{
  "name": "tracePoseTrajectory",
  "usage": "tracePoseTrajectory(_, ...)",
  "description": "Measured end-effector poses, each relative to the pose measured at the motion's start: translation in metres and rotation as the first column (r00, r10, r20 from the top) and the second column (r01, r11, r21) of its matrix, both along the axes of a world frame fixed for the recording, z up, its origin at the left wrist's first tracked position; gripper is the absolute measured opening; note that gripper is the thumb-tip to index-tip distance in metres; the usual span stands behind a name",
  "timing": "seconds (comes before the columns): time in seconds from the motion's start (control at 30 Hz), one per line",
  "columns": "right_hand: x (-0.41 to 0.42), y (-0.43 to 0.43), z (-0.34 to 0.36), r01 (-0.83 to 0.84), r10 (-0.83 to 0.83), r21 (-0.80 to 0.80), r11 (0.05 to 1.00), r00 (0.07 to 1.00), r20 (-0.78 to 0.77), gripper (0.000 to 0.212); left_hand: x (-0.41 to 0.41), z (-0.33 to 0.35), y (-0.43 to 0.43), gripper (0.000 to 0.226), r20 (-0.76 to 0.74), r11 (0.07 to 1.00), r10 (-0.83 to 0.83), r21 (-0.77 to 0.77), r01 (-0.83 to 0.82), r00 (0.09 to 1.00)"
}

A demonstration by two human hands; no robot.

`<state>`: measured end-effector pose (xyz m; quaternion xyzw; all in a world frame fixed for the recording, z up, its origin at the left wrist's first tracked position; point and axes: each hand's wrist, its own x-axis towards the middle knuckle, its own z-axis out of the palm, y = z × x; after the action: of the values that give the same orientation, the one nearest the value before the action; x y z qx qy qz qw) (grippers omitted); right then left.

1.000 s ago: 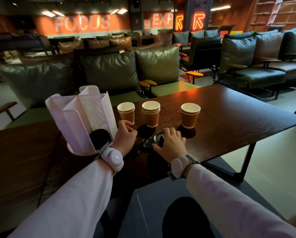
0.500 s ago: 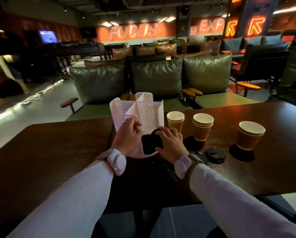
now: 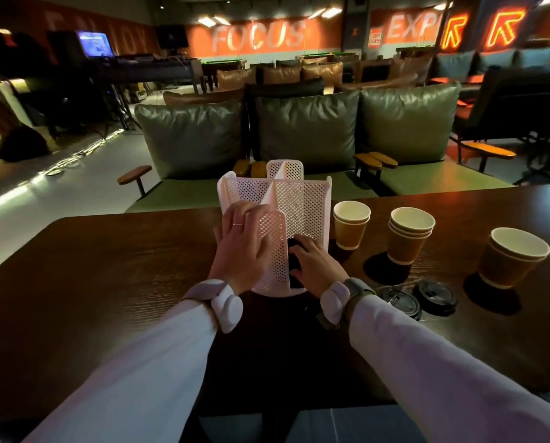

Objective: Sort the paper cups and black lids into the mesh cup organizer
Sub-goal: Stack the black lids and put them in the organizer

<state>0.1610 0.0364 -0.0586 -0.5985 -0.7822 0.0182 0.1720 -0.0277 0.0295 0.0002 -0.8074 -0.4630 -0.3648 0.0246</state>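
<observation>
Your right hand [image 3: 318, 266] has carried the round black plastic lid [image 3: 295, 270] into the front slot of the white mesh cup organizer [image 3: 299, 199], fingers curled over it, apparently gripping. Your left hand [image 3: 241, 247] lies flat, steadying the mesh. The brown paper cups [image 3: 411, 235] wait outside.

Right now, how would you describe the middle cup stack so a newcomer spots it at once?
On the dark wooden table stands a white mesh organizer. Right of it runs a row of three brown paper cup stacks; take the middle stack. It shows more nested rims than the stack beside the organizer or the far-right stack.
</observation>
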Motion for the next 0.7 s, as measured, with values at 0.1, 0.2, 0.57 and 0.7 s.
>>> tracePoseTrajectory(0.1, -0.004, 0.006, -0.009, 0.004, -0.007, -0.071, 0.997, 0.999, -0.04, 0.043, -0.002, -0.008, 0.007, 0.049, 0.018, 0.999, -0.003, 0.046, 0.003, 1.0)
tracePoseTrajectory(0.2, -0.006, 0.008, -0.013, 0.0, -0.009, -0.096, 0.995, 0.995, -0.095, 0.04, -0.001, -0.012, 0.01, 0.052, 0.015, 0.997, 0.002, 0.071, -0.003, 1.0)
tracePoseTrajectory(0.57, 0.002, 0.0, -0.011, 0.031, -0.034, -0.038, 0.999, 0.997, -0.069, 0.043, 0.003, -0.012, 0.0, 0.069, -0.048, 0.999, 0.04, -0.007, -0.04, 0.998)
tracePoseTrajectory(0.7, 0.005, -0.017, -0.004, 0.048, -0.037, 0.068, 0.997, 0.988, -0.15, 0.046, 0.001, -0.012, -0.005, 0.077, -0.071, 0.998, 0.04, -0.035, -0.043, 0.997)
